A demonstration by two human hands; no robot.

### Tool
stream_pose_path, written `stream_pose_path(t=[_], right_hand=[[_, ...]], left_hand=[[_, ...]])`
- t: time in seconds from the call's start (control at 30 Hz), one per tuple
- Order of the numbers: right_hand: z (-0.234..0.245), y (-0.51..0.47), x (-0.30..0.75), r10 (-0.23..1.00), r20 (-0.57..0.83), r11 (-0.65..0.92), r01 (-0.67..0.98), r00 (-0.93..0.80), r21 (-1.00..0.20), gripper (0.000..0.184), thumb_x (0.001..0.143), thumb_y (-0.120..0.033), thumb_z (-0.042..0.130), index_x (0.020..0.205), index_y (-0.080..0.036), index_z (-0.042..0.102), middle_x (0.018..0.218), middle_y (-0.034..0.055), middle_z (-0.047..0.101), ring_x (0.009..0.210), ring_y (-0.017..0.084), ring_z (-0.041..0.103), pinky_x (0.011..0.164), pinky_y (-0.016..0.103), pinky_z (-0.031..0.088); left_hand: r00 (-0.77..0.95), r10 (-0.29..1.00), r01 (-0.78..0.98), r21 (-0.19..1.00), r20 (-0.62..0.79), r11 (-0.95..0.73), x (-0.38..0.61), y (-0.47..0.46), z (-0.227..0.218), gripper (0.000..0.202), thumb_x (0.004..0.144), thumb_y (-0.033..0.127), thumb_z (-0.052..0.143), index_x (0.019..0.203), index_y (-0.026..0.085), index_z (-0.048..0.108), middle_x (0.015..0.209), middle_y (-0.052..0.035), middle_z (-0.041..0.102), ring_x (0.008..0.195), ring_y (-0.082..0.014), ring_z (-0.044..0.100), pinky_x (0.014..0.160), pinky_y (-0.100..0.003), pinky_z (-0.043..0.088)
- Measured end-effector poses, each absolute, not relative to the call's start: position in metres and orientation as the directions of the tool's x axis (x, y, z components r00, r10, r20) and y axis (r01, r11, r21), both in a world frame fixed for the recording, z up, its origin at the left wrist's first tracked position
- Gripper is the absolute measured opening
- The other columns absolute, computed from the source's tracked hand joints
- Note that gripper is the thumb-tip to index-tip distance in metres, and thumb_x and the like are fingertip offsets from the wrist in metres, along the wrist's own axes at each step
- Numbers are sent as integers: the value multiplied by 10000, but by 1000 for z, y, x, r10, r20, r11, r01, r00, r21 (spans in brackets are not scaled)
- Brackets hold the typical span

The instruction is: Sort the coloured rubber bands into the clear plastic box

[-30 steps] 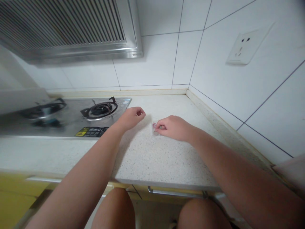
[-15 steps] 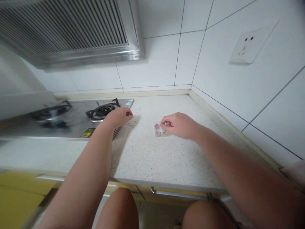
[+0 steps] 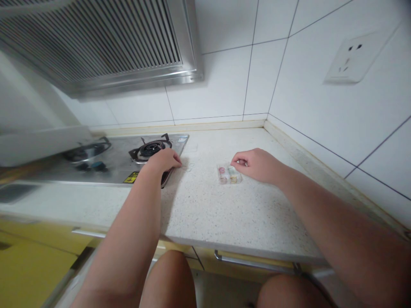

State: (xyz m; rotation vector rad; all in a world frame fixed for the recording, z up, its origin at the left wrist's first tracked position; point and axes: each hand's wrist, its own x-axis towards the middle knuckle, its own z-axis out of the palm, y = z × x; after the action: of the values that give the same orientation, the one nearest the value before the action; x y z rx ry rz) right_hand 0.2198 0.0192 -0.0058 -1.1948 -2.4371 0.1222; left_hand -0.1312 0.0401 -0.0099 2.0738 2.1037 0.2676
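A small clear compartment box (image 3: 228, 181) lies on the speckled counter, with pink, green and yellowish bits in its compartments. My right hand (image 3: 257, 166) is at the box's far right corner, thumb and forefinger pinched together; anything between them is too small to make out. Several thin, pale rings (image 3: 189, 167) lie loose on the counter left of the box. Beside them, near the stove's right edge, my left hand (image 3: 167, 161) has its fingertips closed and low to the counter. What they hold, if anything, is hidden. A faint clear flat piece (image 3: 192, 148) rests behind the rings.
To the left is a steel gas stove (image 3: 115, 169) with black burner supports (image 3: 153, 148). A range hood (image 3: 135, 77) hangs above it. Tiled walls meet behind the counter (image 3: 212, 214), and a socket (image 3: 351, 60) is on the right wall. Yellow drawers (image 3: 250, 259) are below.
My right hand has drawn back from over the box to its right corner, uncovering more compartments. My left hand has lowered toward the rings. The whole view has shifted slightly.
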Motion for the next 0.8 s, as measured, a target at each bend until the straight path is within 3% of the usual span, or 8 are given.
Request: stream_pose_path(t=[0.17,0.43,0.63,0.8], right_hand=[[-4,18,219,774,328,624,740,-542,-250,234,898,-363,585,930,-237,780,745,15,711,659,152,604,619,289,351],[-4,18,220,771,319,628,741,-551,-238,225,897,-355,591,942,-243,781,793,16,736,693,153,627,638,280,374],[-5,19,219,763,316,639,733,-565,-233,223,901,-354,590,943,-241,778,793,16,737,690,151,625,633,280,372],[-6,19,220,757,331,644,727,-563,-237,213,898,-348,599,937,-241,778,780,12,732,680,148,620,630,283,362]], left_hand=[[-29,998,963,267,-55,43,-128,37,-7,234,701,344,741,879,217,825,780,-75,772,702,-215,678,652,-291,469],[-2,997,965,261,-75,22,-125,37,-6,250,661,301,750,864,183,835,821,-95,777,765,-238,688,709,-308,478],[24,1000,960,279,-10,-20,-123,36,-8,162,652,263,720,763,182,804,755,-94,754,737,-247,679,713,-330,468],[19,983,933,350,181,-82,-109,34,0,203,767,296,641,870,158,749,855,-91,745,774,-208,655,710,-314,457]])
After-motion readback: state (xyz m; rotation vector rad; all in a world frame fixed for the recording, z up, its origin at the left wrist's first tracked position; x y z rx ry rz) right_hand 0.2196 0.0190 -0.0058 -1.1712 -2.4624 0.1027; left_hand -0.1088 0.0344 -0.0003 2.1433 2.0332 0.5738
